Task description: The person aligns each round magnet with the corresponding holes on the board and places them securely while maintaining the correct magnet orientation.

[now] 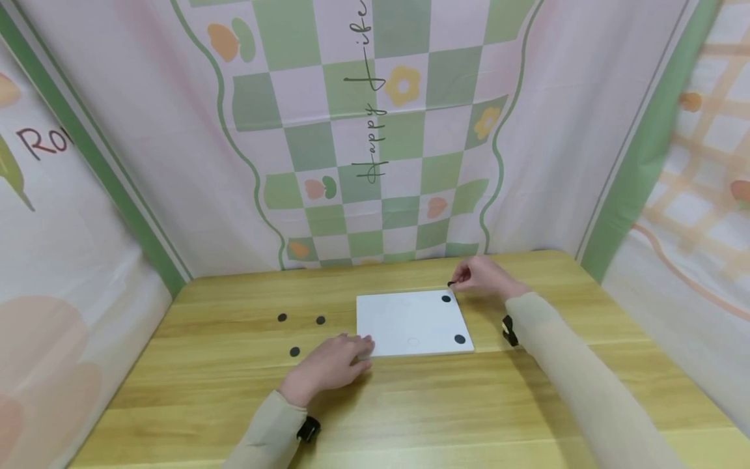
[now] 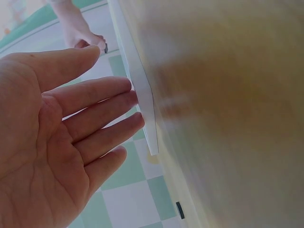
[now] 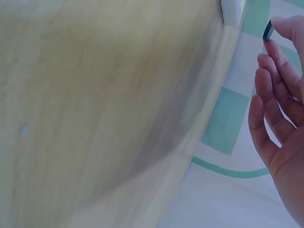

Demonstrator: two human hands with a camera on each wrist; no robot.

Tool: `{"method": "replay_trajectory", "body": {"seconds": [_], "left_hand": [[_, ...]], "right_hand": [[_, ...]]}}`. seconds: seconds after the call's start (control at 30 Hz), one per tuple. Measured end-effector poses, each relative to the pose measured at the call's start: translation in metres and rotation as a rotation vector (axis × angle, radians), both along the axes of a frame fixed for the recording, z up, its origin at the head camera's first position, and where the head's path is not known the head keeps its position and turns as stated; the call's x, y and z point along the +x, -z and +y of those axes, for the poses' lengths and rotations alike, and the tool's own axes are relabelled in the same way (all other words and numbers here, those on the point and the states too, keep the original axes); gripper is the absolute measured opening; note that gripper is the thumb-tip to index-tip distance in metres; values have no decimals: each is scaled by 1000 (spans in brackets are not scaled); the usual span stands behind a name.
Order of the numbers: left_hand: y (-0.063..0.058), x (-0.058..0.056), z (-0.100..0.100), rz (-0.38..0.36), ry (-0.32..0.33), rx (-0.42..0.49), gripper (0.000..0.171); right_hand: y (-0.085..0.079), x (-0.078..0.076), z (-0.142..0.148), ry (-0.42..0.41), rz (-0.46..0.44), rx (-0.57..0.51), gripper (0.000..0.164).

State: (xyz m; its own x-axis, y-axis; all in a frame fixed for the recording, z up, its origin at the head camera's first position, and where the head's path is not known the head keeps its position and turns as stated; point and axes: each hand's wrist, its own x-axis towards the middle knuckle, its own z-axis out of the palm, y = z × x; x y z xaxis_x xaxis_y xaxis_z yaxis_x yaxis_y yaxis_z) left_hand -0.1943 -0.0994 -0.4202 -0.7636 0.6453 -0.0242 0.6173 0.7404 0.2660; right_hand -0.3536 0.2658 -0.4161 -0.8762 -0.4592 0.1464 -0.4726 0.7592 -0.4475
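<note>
A white rectangular board (image 1: 404, 319) lies flat on the wooden table. Two black discs sit on it, one near the far right corner (image 1: 446, 299) and another near the close right corner (image 1: 459, 339). My right hand (image 1: 483, 277) pinches a small thin black disc (image 3: 268, 31) between thumb and index finger, just beyond the board's far right corner. The other fingers of that hand are loosely bent. With fingers extended, my left hand (image 1: 329, 366) touches the board's near left corner; the left wrist view shows its fingertips (image 2: 137, 118) at the board's edge.
Three more black discs lie on the table (image 1: 234, 378) left of the board: one far left (image 1: 282, 317), one closer to the board (image 1: 320, 320), one nearer me (image 1: 295, 352). A green-checkered curtain (image 1: 375, 130) hangs behind the table's back edge, with printed cloths at both sides.
</note>
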Motion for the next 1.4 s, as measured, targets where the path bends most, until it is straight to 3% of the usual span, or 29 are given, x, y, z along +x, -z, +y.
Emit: {"method": "replay_trajectory", "body": {"seconds": [1.4], "left_hand": [[-3,1,1,-14,-17,-17,43]], "right_hand": [[1,0,-38,-105,12,24,13]]}}
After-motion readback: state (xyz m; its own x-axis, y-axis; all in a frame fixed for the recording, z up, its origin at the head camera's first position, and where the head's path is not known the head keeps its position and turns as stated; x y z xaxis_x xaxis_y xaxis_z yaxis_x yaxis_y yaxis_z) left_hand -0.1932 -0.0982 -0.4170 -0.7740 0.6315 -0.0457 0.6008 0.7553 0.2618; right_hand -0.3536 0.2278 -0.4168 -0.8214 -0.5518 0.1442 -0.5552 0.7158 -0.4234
